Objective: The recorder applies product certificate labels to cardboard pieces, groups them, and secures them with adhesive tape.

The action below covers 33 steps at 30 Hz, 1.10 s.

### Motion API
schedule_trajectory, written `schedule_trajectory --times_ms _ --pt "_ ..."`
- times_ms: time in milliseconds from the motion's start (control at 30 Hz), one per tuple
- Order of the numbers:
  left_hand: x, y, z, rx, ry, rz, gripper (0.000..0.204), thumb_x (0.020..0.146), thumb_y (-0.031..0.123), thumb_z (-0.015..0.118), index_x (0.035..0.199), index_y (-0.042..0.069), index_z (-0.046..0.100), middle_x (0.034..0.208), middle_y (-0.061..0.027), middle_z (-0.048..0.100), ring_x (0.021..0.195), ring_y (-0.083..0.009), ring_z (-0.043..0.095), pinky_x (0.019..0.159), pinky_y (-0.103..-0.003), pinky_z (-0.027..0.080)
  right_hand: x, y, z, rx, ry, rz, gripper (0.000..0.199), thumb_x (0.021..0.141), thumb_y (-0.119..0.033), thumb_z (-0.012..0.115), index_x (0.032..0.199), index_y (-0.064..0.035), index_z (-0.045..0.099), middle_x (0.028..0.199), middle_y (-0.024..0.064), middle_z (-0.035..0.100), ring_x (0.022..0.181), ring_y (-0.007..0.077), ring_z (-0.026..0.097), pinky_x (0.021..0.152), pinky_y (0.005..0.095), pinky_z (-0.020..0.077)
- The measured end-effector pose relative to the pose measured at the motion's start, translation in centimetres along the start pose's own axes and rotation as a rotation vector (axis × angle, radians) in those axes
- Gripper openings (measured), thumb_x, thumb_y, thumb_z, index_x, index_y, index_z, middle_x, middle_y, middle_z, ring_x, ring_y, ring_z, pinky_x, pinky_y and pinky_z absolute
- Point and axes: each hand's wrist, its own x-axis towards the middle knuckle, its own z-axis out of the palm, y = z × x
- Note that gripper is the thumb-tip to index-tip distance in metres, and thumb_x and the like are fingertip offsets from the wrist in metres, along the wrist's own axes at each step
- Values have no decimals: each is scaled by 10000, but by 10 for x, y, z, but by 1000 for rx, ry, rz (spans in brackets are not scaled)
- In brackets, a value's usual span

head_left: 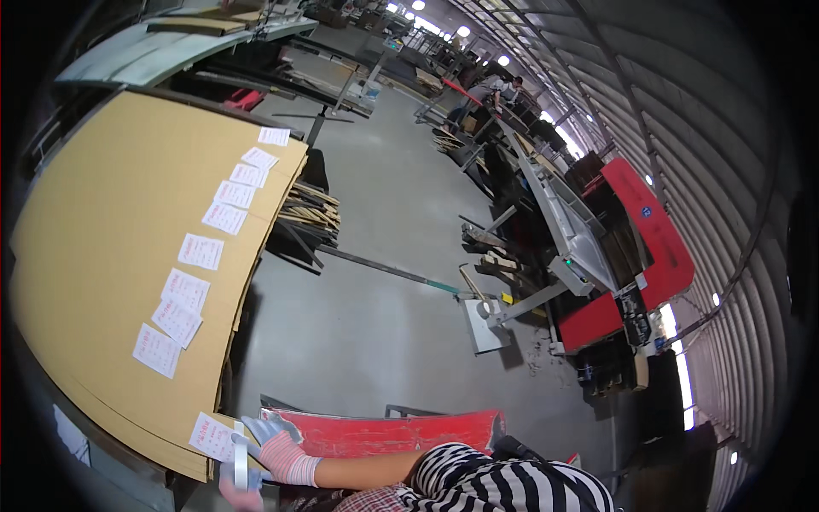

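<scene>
The roll of white tape [241,468] stands on edge at the lower left, at the near corner of the stacked brown cardboard sheets [102,230]. The left hand [266,444], in a pink and grey glove, has its grip clamped on the top of the roll. The right hand [239,495], partly hidden at the picture's lower edge, meets the roll from below; whether its grip is closed cannot be told. A white label [212,437] lies just beside the roll. Further white labels [201,252] run in a row along the sheet edge. A red panel [384,433] stands beyond the forearm on the grey floor [375,290].
</scene>
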Motion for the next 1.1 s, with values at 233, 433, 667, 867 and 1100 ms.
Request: schedule_trajectory --times_ms 233,433,667,867,1100 --pt "60 9 21 -902 88 -526 680 842 468 727 1272 -7 497 1028 -126 691 951 -311 670 844 -420 522 58 5 -101 133 1 -458 508 773 -268 686 1221 -76 543 1274 183 544 1175 351 549 986 473 435" --pt "50 119 8 657 -144 -254 662 764 428 783 1255 96 488 1007 -205 680 939 -438 638 807 -484 507 143 64 -58 -46 -590 -573 157 758 -219 672 891 -139 696 754 124 687 749 362 677 627 473 513" --pt "66 120 36 1088 -430 219 509 805 557 683 1153 188 635 913 -103 670 827 -286 667 709 -427 522 155 79 -41 244 -728 -332 188 773 -228 699 941 -144 690 825 109 697 780 335 664 676 424 520" --pt "72 119 33 982 -437 173 522 780 547 709 1178 211 670 963 -97 678 914 -278 663 768 -431 526 167 71 -1 -257 -759 -326 225 764 -258 662 934 -133 739 875 120 720 853 330 697 731 428 555" --pt "27 97 2 363 -36 228 261 848 326 723 1016 133 670 835 -104 651 754 -272 637 673 -415 508 115 102 -30 357 -106 138 298 902 -206 556 1146 -57 638 1096 226 664 1026 403 637 898 453 506"
